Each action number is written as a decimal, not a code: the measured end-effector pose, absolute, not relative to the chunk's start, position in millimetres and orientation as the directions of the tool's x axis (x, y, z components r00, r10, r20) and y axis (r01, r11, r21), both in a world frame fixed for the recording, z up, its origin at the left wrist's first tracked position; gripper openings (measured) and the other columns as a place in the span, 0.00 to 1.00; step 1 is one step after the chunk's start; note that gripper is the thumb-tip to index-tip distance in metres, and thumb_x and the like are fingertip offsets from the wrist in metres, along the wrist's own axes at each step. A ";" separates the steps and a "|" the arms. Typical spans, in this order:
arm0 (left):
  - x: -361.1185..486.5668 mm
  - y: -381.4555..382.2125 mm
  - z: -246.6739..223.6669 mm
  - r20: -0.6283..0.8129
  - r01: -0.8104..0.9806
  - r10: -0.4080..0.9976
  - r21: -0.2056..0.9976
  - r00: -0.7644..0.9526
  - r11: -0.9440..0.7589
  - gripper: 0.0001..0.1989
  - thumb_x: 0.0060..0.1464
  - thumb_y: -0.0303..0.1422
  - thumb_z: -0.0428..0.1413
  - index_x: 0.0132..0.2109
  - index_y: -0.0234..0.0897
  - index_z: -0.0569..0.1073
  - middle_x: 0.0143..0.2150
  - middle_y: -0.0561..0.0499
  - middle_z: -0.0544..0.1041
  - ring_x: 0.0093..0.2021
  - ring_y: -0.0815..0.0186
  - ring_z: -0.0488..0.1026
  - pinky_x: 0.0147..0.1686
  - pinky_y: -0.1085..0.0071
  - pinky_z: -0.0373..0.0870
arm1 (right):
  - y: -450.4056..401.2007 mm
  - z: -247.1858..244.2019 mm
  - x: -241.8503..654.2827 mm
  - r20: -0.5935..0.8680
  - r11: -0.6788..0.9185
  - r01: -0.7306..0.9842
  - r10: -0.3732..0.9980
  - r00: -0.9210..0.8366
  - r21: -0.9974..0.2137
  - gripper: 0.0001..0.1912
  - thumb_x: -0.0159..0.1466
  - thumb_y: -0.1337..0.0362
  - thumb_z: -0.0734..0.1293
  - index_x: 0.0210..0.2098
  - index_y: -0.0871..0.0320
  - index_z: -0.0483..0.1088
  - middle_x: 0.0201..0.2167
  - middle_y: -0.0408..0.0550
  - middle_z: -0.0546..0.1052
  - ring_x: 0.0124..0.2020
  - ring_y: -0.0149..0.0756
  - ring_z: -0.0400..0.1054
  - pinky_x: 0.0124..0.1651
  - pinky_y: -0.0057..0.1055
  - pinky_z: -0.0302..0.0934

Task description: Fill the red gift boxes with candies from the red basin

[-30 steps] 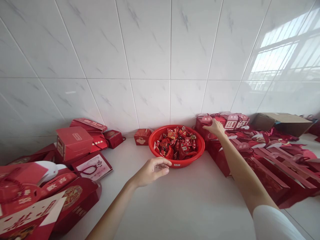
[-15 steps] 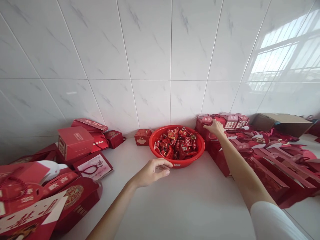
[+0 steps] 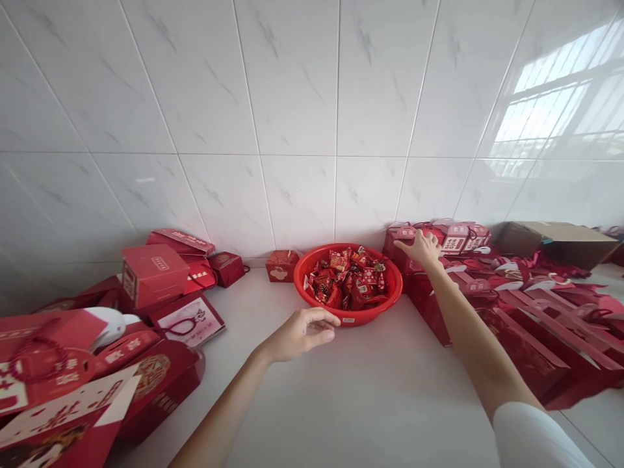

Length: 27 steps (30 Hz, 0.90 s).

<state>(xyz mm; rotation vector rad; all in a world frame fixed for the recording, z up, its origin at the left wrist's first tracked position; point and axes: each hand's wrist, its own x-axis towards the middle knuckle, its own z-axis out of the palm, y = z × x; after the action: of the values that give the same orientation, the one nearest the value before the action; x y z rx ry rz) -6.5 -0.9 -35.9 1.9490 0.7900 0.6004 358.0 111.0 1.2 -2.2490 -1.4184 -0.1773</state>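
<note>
Red plastic forms the round bowl, which sits on the white tabletop near the wall and holds a heap of shiny red candy packets. A small white sticker is on its front.

Curved at the front rim is the left hand, its thumb and fingers apart with a gap between them; whether a fingertip touches the bowl I cannot tell. The right hand reaches past the bowl to a red box just beside it on the right. Its fingers are spread, thumb pointing left over the box; contact there is unclear.

Just left of the bowl is a small patterned box, and farther left a dark red box lies by a pile of red boxes. Rows of red cartons crowd the right side, with a brown cardboard box behind them. Grey-veined tiles cover the wall, and a window reflection shines at upper right.
</note>
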 end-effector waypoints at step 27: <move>-57.7 44.0 -10.4 0.433 0.391 0.899 0.818 0.062 -0.421 0.15 0.53 0.37 0.60 0.46 0.36 0.79 0.50 0.44 0.81 0.50 0.59 0.78 0.53 0.63 0.73 | 59.3 42.7 298.5 0.575 0.105 0.792 0.746 0.337 -0.601 0.25 0.57 0.59 0.66 0.52 0.64 0.70 0.54 0.68 0.71 0.59 0.59 0.63 0.60 0.52 0.56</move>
<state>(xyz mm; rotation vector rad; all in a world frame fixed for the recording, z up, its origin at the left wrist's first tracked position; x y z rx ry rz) -57.7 44.0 -10.4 1.8513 1.2836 1.3437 298.5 59.3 42.7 -1.6374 -1.4090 -0.0606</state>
